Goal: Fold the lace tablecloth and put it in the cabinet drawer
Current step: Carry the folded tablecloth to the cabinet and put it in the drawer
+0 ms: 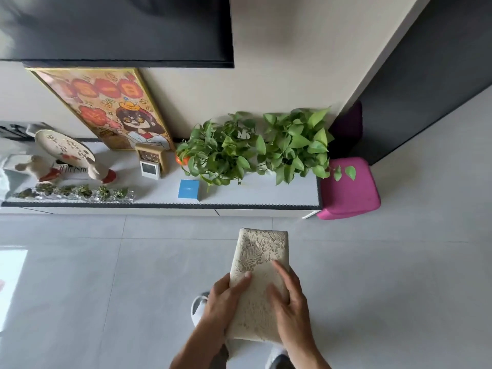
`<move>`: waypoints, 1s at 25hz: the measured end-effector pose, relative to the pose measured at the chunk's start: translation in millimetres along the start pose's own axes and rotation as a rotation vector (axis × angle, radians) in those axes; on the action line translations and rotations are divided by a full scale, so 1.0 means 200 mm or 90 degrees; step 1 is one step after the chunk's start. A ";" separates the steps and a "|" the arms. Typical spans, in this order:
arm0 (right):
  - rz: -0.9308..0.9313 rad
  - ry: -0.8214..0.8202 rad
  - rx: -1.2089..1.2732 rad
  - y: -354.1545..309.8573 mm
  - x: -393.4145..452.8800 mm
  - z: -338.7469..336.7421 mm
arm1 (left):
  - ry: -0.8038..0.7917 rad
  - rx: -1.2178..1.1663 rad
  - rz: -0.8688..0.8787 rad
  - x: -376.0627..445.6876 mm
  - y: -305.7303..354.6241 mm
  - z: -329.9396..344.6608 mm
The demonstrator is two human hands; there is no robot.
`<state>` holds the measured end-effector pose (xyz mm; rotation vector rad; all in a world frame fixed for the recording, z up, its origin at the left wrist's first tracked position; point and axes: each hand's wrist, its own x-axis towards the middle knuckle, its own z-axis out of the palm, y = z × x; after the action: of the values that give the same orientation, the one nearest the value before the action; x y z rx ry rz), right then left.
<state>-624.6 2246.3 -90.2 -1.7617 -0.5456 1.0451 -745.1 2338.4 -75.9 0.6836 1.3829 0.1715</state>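
The cream lace tablecloth (259, 255) is folded into a narrow thick rectangle and held above the grey floor, pointing toward the cabinet. My left hand (223, 302) grips its left edge, thumb on top. On the near half of the cloth lies my right hand (290, 304), fingers spread over the lace and holding it from the right. The low white cabinet (253, 198) runs across the view ahead; its drawer fronts (170, 211) show only as a thin closed strip under the dark top edge.
On the cabinet stand two leafy potted plants (255, 147), a blue box (189, 189), a framed picture (106, 107), small frames and figurines. A magenta stool (348, 190) sits at the cabinet's right end. A dark TV (114, 27) hangs above. My slippers (198, 306) show below.
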 end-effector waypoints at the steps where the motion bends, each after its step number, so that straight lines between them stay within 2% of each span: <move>1: 0.003 -0.001 -0.007 0.14 0.10 0.02 | -0.010 0.000 -0.009 0.16 -0.05 0.01; 5: 0.028 0.003 0.009 0.79 0.52 0.11 | -0.024 0.004 0.005 0.86 -0.37 0.05; 9: 0.066 -0.108 -0.001 1.41 0.89 0.16 | -0.011 -0.023 -0.013 1.51 -0.72 -0.01; 12: 0.087 -0.119 0.004 1.77 1.22 0.16 | -0.095 -0.011 -0.025 1.89 -0.84 -0.15; 15: 0.141 0.001 0.155 2.03 1.61 0.18 | -0.160 0.027 0.013 2.19 -0.93 -0.23; 17: 0.212 0.042 0.309 2.12 1.82 0.22 | -0.180 0.032 0.041 2.31 -0.98 -0.24; 19: 0.286 0.034 0.495 2.19 1.99 0.26 | -0.202 0.053 0.076 2.37 -1.03 -0.26; 22: 0.274 -0.025 0.751 2.28 2.16 0.29 | -0.231 0.133 0.113 2.39 -1.05 -0.36; 25: 0.262 -0.031 0.862 2.29 2.24 0.34 | -0.206 0.243 0.140 2.33 -1.07 -0.44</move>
<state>-488.7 2423.0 -694.3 -0.6144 0.4898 1.2640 -789.4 2429.2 -585.6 1.1310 1.0343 -0.0323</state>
